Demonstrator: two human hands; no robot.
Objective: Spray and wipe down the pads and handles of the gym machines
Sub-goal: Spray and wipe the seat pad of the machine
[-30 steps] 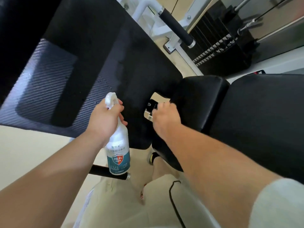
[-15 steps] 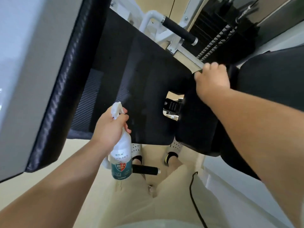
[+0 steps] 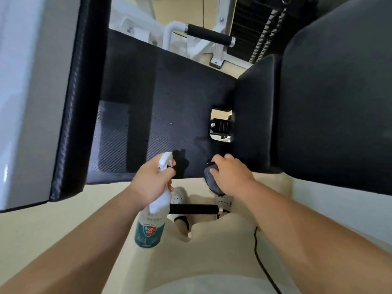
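Beige floor shows below a black pad [image 3: 169, 102] flecked with droplets. The left hand [image 3: 151, 181] curls round the neck of a spray bottle [image 3: 151, 225] at the pad's near edge. The right hand [image 3: 232, 177] grips a dark cloth [image 3: 212, 179] at that same edge. A black handle [image 3: 194, 209] lies below the pad.
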